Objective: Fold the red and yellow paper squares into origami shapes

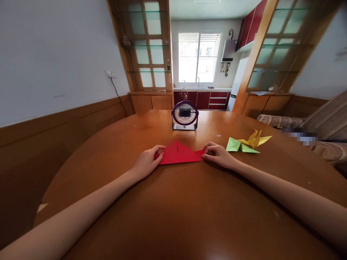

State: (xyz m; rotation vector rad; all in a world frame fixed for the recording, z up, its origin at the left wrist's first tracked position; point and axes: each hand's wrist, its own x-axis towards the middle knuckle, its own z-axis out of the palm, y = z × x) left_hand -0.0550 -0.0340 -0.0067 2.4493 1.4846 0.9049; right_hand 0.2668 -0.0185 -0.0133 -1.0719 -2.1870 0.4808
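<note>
Both bare forearms run up from the lower corners of the frame and meet at the middle, where a folded red paper (179,154) lies flat on the brown wooden surface (189,209). The left hand (148,161) rests at the paper's left corner, its fingers curled down and pinching or pressing that corner; the right hand (218,154) does the same at the right corner, fingertips bent onto the edge. Held at both ends like this, the sheet stays taut and flat against the wood, which suits keeping a crease from springing open. The paper's upper edge rises to a low peak with a short slit or fold line at the centre, so it is already partly folded.

Just right of the right hand, in the middle right of the frame, lie a green folded paper (235,145) and a yellow folded paper (255,139), touching each other and set aside clear of the hands.

Farther back, above the red paper, a small purple fan (184,115) stands upright facing the person. Beyond it the upper middle of the frame shows a kitchen window (199,57).
</note>
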